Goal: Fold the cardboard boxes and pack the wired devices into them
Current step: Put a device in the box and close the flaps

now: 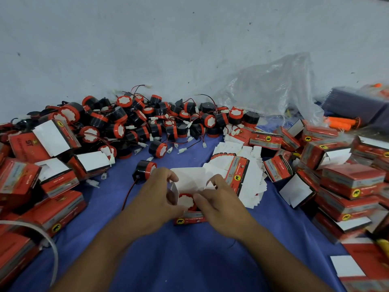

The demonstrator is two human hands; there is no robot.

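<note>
Blue cloth (189, 262) below a grey wall carries at its middle the open red box (190, 220) with a wired device (185, 202) inside, the left hand (155, 196) and right hand (219, 206) each pinching a side flap, a loose device (145, 169) just beside, the device pile (147, 121) behind.

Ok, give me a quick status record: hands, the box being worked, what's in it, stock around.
open box: on blue cloth, top flap raised
device: inside it, white face up
left hand: pinches its left side flap
right hand: holds its right side
loose devices: heaped behind
flat boxes: stacked right of the hands
folded boxes: piled both sides
</note>
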